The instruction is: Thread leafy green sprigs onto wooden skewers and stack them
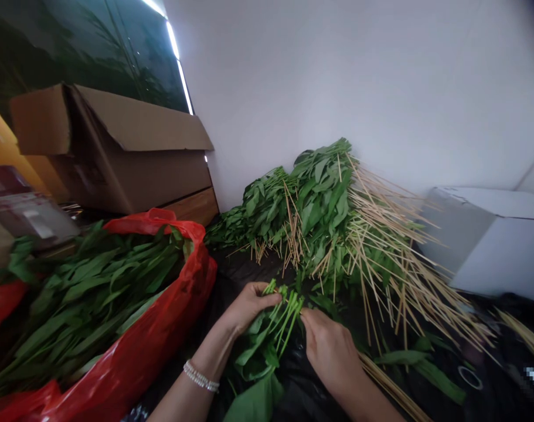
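A small bunch of leafy green stems (288, 319) hangs between my hands, cut ends up and broad leaves drooping below. My left hand (251, 303) is closed on its left side, thumb and fingers pinching near the stem tops. At the right edge of the bunch, my right hand (329, 344) is closed in a pinch, apparently on a thin bamboo skewer that crosses the stems and is mostly hidden. Just behind lies a big heap of leafy greens (322, 202), with many pale bamboo skewers (394, 258) sticking out to the right.
A red plastic bag (179, 310) full of loose leafy greens (95, 287) stands at left. Behind it is an open cardboard box (161, 176). A white box (495, 240) sits at right. More skewers (392, 387) and loose leaves (438, 378) lie on black plastic sheeting.
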`<state>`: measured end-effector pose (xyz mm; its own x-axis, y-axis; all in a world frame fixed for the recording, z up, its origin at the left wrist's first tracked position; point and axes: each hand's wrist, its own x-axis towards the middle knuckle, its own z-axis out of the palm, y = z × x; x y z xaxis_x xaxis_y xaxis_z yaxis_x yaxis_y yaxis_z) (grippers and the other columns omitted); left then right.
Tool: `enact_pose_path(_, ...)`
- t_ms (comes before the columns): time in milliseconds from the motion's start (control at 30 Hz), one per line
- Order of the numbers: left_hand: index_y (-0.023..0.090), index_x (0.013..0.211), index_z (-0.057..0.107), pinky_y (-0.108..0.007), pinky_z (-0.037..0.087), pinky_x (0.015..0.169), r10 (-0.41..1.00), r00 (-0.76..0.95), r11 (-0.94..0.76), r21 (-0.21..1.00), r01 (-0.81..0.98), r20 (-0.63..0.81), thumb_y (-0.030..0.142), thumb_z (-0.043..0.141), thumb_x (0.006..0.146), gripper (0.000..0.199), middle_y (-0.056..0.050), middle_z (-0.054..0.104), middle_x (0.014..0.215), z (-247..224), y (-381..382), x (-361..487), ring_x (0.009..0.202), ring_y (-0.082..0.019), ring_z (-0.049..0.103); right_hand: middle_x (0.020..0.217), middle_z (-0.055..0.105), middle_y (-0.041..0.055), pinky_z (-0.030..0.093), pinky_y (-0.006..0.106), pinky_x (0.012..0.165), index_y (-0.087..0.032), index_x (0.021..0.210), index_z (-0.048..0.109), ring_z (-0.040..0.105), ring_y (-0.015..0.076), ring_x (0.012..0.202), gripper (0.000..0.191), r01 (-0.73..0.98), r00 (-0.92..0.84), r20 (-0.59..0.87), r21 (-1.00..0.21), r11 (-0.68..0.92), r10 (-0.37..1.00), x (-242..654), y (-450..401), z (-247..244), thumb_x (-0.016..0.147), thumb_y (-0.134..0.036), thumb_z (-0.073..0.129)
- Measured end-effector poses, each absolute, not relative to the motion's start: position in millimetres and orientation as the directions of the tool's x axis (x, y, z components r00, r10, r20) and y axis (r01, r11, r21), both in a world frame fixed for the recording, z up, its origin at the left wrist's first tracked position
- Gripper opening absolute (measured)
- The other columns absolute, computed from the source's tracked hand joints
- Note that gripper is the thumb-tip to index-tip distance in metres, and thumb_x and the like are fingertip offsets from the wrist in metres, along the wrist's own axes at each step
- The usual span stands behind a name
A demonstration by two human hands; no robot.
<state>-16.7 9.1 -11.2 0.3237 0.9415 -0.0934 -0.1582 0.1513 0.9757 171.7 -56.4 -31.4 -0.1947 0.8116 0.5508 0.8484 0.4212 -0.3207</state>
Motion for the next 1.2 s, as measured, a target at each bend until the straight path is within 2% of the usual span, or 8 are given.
enact_pose_path(267,0.012,0.091,0.074,-0.027,0.049,0.076,0.954,0.287,0.167,0.952,-0.258,-0.09,0.038,0.088,0.058,0.044,-0.007,0.073,0.083,-7.3,9.7,-14.3,0.073,-0.016,0.066,0.082,0.071,0.0025,0.042,0.024,0.062,-0.021,0.093,0.063,0.069,0.0163,0.073,0.027,0.849,-0.185,0.561,-0.322,0.419,0.807,173.2,-54.7,-30.5,0.092,-0.01,0.038)
enact_pose_path(367,0.012,0.079,0.073,-0.025,0.049,0.073,0.966,0.232,0.189,0.93,-0.317,-0.117,0.042,0.088,0.056,0.04,-0.006,0.072,0.077,-4.0,12.0,-16.3,0.071,-0.014,0.065,0.082,0.071,0.0027,0.042,0.024,0.061,-0.021,0.095,0.064,0.069,0.0163,0.073,0.028,0.846,-0.181,0.574,-0.322,0.424,0.799,174.0,-54.6,-31.8,0.092,-0.01,0.038)
enact_pose_path(600,0.012,0.07,0.073,-0.022,0.045,0.066,0.971,0.222,0.142,0.961,-0.239,-0.088,0.039,0.09,0.055,0.035,-0.001,0.067,0.066,-14.7,8.9,-7.5,0.061,-0.01,0.057,0.076,0.069,0.0006,0.039,0.026,0.058,-0.021,0.089,0.063,0.068,0.016,0.067,0.027,0.855,-0.187,0.564,-0.311,0.416,0.805,171.5,-55.2,-32.5,0.091,-0.008,0.039)
enact_pose_path(700,0.013,0.081,0.074,-0.026,0.046,0.071,0.967,0.244,0.129,0.961,-0.245,-0.068,0.044,0.088,0.057,0.041,-0.004,0.07,0.076,-11.9,10.0,-12.7,0.069,-0.014,0.061,0.075,0.068,0.0007,0.038,0.026,0.056,-0.02,0.089,0.062,0.066,0.0156,0.065,0.025,0.853,-0.188,0.611,-0.287,0.437,0.769,171.9,-55.8,-31.6,0.092,-0.009,0.04)
enact_pose_path(800,0.015,0.102,0.072,-0.03,0.049,0.077,0.973,0.227,0.122,0.929,-0.349,-0.042,0.062,0.075,0.067,0.059,-0.012,0.072,0.098,-1.2,17.3,-26.7,0.086,-0.021,0.065,0.069,0.064,0.0009,0.036,0.027,0.055,-0.019,0.089,0.062,0.062,0.015,0.059,0.025,0.844,-0.221,0.693,-0.217,0.491,0.686,170.5,-61.2,-27.8,0.092,-0.008,0.039)
enact_pose_path(933,0.014,0.093,0.072,-0.026,0.05,0.071,0.996,-0.001,0.073,0.878,-0.472,-0.084,0.067,0.061,0.077,0.057,-0.012,0.072,0.092,6.3,29.8,-39.4,0.079,-0.017,0.065,0.063,0.058,0.0016,0.033,0.03,0.052,-0.013,0.099,0.063,0.053,0.0153,0.052,0.026,0.737,-0.433,0.775,0.011,0.675,0.461,162.3,-74.0,-20.1,0.089,-0.007,0.041)
enact_pose_path(1067,0.014,0.093,0.074,-0.026,0.048,0.072,0.997,-0.006,-0.077,0.99,-0.115,0.077,0.047,0.077,0.07,0.04,-0.009,0.074,0.088,-5.6,33.5,-31.8,0.078,-0.018,0.064,0.065,0.057,0.0037,0.035,0.03,0.051,-0.006,0.106,0.063,0.049,0.015,0.051,0.028,0.587,-0.567,0.775,0.142,0.797,0.279,156.1,-81.6,-17.2,0.087,-0.01,0.043)
enact_pose_path(1200,0.019,0.089,0.076,-0.03,0.045,0.08,0.957,0.106,-0.289,0.88,0.377,0.269,0.036,0.074,0.073,0.024,-0.007,0.074,0.092,-21.4,33.8,-19.5,0.087,-0.024,0.065,0.068,0.059,0.0052,0.037,0.03,0.052,-0.004,0.107,0.063,0.05,0.0157,0.053,0.03,0.582,-0.582,0.759,0.136,0.802,0.294,157.2,-80.8,-17.7,0.086,-0.011,0.042)
